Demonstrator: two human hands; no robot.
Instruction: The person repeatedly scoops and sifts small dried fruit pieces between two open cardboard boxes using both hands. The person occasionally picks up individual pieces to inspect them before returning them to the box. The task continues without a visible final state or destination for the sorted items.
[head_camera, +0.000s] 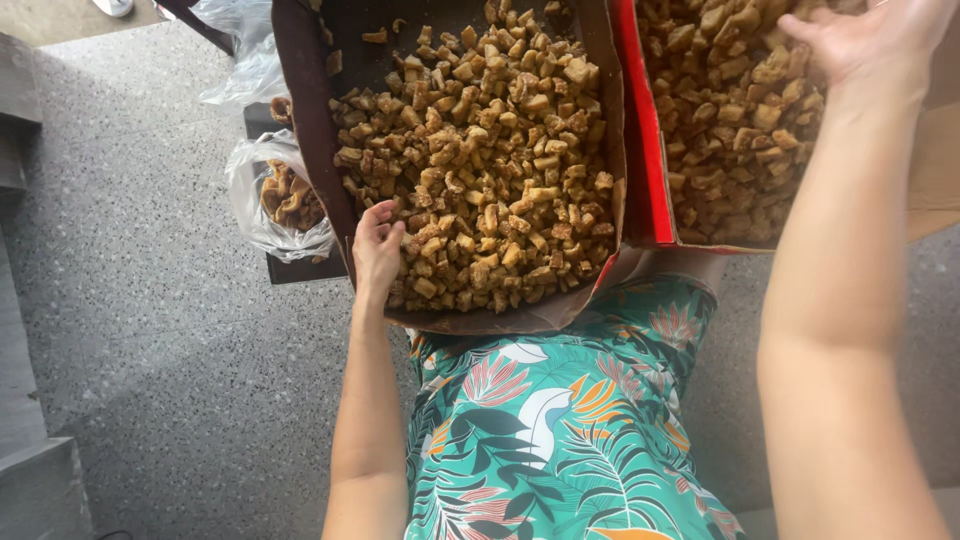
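Two cardboard boxes full of brown fried cubes rest against my lap. My left hand (377, 246) lies at the near left edge of the left box (300, 110), fingers curled into the fried pieces (480, 150); whether it holds any is hidden. My right hand (868, 40) reaches up over the right box (640, 130), which has a red inner wall, and its fingers are spread above the pieces (730, 110) there. Nothing shows in the right palm.
A clear plastic bag (262, 195) with larger fried pieces sits on a dark low stand (300, 268) left of the boxes. Another crumpled plastic bag (240, 50) lies behind it. Speckled grey floor (150, 340) surrounds me; a grey step (20, 130) runs along the left.
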